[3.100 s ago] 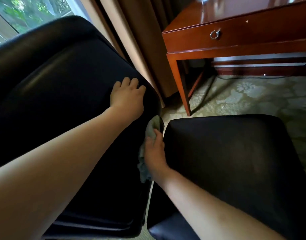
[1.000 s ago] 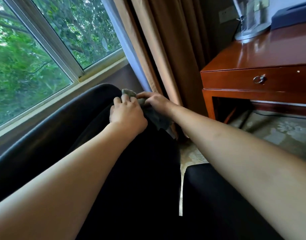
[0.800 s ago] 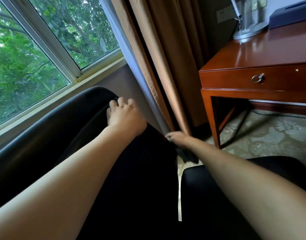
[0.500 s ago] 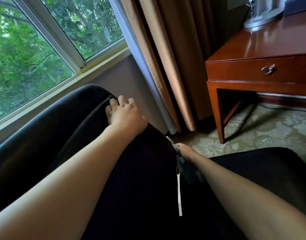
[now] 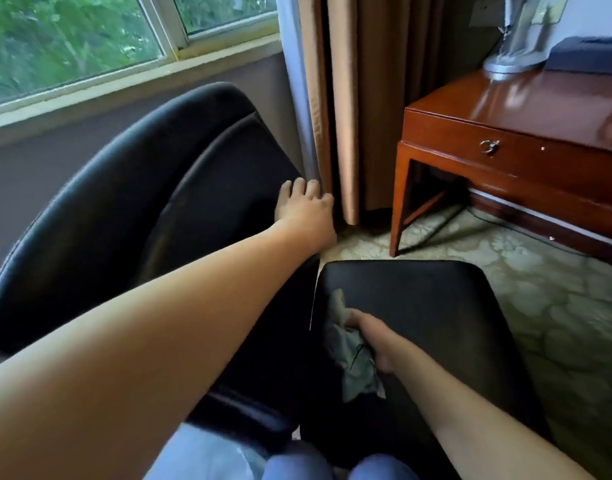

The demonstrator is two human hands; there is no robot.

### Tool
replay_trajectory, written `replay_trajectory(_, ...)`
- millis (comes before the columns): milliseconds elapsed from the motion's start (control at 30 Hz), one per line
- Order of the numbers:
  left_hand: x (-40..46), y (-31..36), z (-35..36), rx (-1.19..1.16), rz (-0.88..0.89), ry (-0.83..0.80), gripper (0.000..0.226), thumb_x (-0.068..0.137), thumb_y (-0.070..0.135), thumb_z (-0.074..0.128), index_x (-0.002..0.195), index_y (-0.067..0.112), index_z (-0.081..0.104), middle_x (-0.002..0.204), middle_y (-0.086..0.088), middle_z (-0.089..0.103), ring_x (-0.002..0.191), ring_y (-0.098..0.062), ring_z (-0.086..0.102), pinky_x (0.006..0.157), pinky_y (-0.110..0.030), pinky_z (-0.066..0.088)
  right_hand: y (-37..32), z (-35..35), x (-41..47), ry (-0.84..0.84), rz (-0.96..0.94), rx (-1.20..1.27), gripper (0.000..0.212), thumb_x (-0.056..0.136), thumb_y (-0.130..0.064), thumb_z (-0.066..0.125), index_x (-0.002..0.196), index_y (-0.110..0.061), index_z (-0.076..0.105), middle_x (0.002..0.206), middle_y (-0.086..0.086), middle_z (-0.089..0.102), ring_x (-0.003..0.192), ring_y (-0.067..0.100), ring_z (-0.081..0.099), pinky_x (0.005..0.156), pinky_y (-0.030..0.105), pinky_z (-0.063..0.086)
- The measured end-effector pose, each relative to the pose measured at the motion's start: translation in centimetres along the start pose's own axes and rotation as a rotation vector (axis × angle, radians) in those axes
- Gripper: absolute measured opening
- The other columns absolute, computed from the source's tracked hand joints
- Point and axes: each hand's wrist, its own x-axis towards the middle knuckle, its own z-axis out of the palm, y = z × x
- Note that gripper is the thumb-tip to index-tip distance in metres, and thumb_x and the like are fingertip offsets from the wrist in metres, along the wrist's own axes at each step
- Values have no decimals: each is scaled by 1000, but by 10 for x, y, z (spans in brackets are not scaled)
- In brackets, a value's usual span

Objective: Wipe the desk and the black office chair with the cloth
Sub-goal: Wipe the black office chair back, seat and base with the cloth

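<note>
The black leather office chair (image 5: 131, 216) stands left; the glossy red-brown wooden desk (image 5: 526, 133) far right, tan curtain (image 5: 363, 98) between.

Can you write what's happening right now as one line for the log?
step: wiping chair | right hand: grips cloth on seat's left edge | left hand: rests on chair back | desk: untouched

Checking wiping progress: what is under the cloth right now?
The cloth, held in the right hand, lies on the black chair seat near its left edge. The seat patch beneath it is covered, so its state cannot be seen.
</note>
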Motion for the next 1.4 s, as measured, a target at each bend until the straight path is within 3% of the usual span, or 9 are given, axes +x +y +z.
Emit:
replay_trajectory(167, -84, 28, 23, -23, 66, -75, 60, 89, 37, 49, 145, 19, 40, 152, -9, 32, 142, -32, 24, 120, -46, 16, 12, -13, -60, 81, -24, -99, 39, 82, -20, 52, 119, -21, 68, 109, 24, 73, 91, 37, 68, 86, 49, 56)
replay_trajectory(333, -150, 39, 61, 113, 125, -193, 68, 89, 38, 53, 151, 19, 32, 156, -12, 28, 144, -33, 22, 120, -48, 15, 33, -10, -103, 92, -77, -123, 31, 90, -10, 43, 114, -15, 63, 99, 21, 69, 87, 35, 65, 83, 45, 55)
replay_trajectory(433, -167, 26, 78, 211, 178, -81, 60, 91, 39, 48, 146, 18, 40, 149, -11, 39, 137, -31, 32, 118, -45, 20, 48, -12, -112, 98, -106, -176, 35, 89, -7, 43, 117, -10, 64, 95, 19, 70, 82, 32, 67, 76, 40, 56)
replay_trajectory(733, -144, 3, 92, 138, 240, 35, 56, 91, 40, 49, 143, 20, 45, 145, -5, 47, 136, -26, 37, 115, -41, 25, 64, -30, -107, 196, -100, -402, 45, 89, -15, 56, 130, -32, 61, 111, 8, 73, 101, 29, 71, 95, 48, 57)
replay_trajectory(933, -108, -23, 98, 157, 357, 130, 48, 94, 34, 44, 141, 23, 50, 139, 1, 54, 133, -22, 43, 116, -39, 27, 55, -37, -91, 216, -164, -569, 50, 91, -16, 57, 136, -35, 56, 112, -4, 65, 101, 18, 64, 84, 32, 53)
replay_trajectory(1000, -93, -28, 101, 150, 387, 146, 48, 94, 34, 44, 141, 24, 50, 138, 3, 55, 133, -21, 43, 117, -37, 26, 53, -38, -80, 223, -208, -621, 51, 91, -15, 57, 137, -36, 55, 118, -6, 63, 105, 14, 60, 89, 30, 49)
replay_trajectory(1100, -78, -25, 113, 24, 402, 168, 46, 94, 30, 46, 138, 23, 53, 136, 3, 56, 131, -21, 45, 115, -36, 29, 54, -36, -58, 228, -277, -670, 50, 90, -12, 60, 136, -32, 58, 127, -5, 63, 116, 15, 59, 104, 34, 47)
replay_trajectory(1233, -81, -10, 152, -267, 362, 86, 39, 95, 22, 47, 132, 24, 57, 131, 5, 57, 124, -18, 49, 97, -37, 48, 50, -33, -27, 251, -340, -876, 50, 88, -22, 62, 135, -39, 57, 130, -8, 61, 121, 17, 59, 100, 34, 49)
replay_trajectory(1400, -91, 7, 224, -657, -13, -75, 36, 94, 18, 44, 123, 20, 65, 120, -3, 67, 109, -28, 63, 86, -34, 51, 45, -30, 13, 283, -456, -1143, 55, 89, -21, 60, 141, -39, 53, 130, -2, 55, 123, 25, 51, 103, 35, 43)
